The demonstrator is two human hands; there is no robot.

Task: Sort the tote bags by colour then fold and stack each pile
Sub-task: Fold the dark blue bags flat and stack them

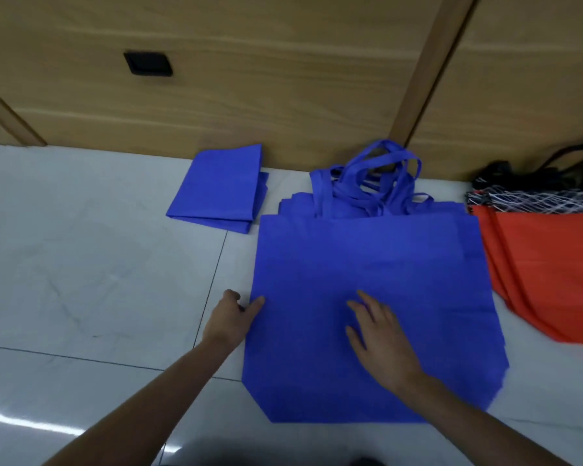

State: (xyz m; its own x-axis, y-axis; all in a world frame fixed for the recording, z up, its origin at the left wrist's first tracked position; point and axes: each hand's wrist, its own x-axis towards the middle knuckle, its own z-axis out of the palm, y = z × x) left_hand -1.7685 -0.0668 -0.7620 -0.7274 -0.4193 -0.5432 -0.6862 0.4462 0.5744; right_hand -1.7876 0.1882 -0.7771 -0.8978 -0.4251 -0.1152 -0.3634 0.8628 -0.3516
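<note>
A pile of flat blue tote bags point(367, 264) lies on the white tiled floor, handles point(374, 176) bunched at the far end against the wooden wall. My right hand point(381, 334) rests flat with spread fingers on the top bag's middle. At the pile's left edge, my left hand point(231, 316) touches the fabric, thumb and forefinger at the edge; whether it pinches is unclear. A folded blue bag point(219, 193) lies apart, to the far left of the pile. Orange-red bags point(546, 270) lie spread to the right.
A black-and-white patterned bag point(532, 196) with dark straps sits behind the orange-red ones. A wooden panelled wall point(249, 79) with a black recessed handle point(148, 63) bounds the far side. White floor tiles point(81, 264) stretch to the left.
</note>
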